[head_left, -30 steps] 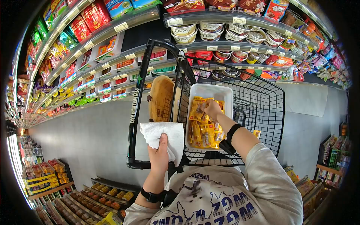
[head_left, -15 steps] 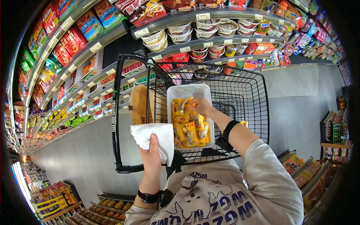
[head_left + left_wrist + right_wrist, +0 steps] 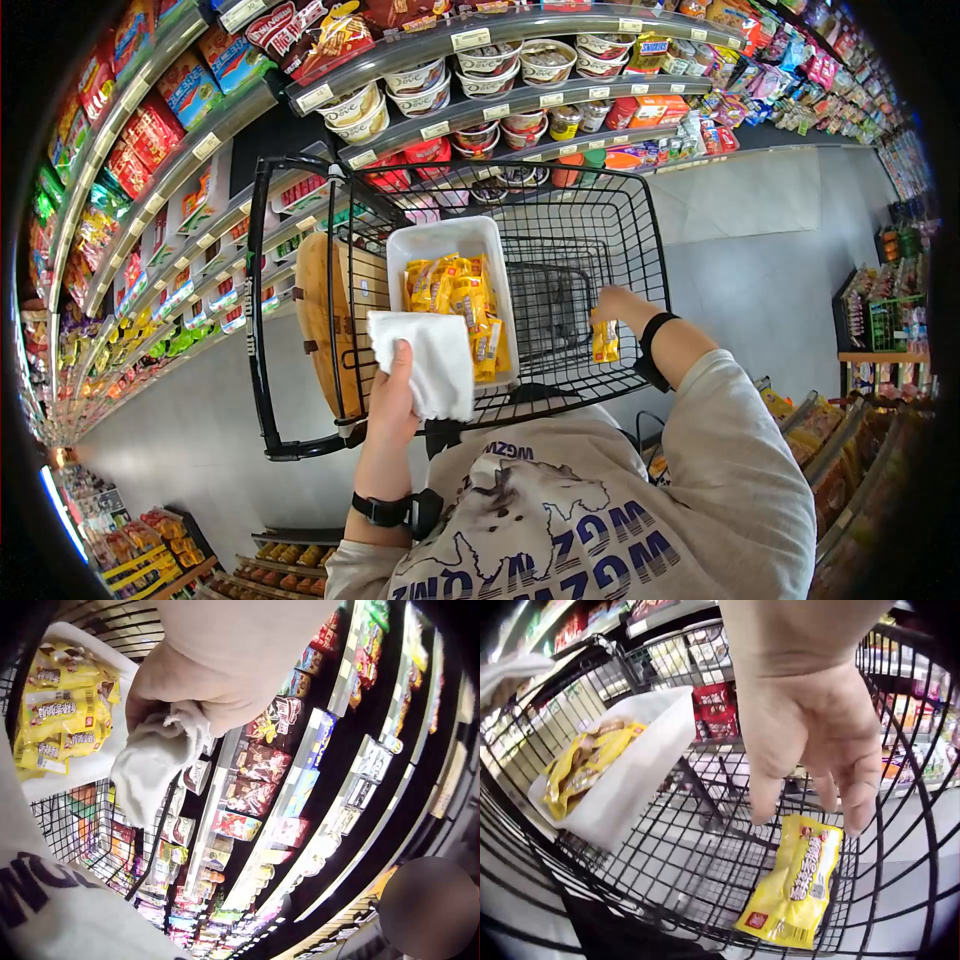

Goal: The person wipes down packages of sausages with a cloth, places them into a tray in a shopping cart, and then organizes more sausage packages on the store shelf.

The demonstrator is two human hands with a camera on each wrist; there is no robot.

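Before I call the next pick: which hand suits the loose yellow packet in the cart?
Likely the right hand: it is open, directly above the yellow packet. The left hand, farther off, is occupied gripping a white cloth.

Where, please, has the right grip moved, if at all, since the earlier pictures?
Yes, the right grip has moved rightward across the cart, from the white tub to the yellow packet.

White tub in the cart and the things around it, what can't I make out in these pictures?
Head view: the white tub's lower left corner, covered by the white cloth.
Head view: the left hand's fingers, under that cloth.
Right wrist view: how deep the yellow packets lie, behind the tub's near wall.
Right wrist view: whether the right hand touches the loose packet; they overlap.
Head view: price labels, too small to read.
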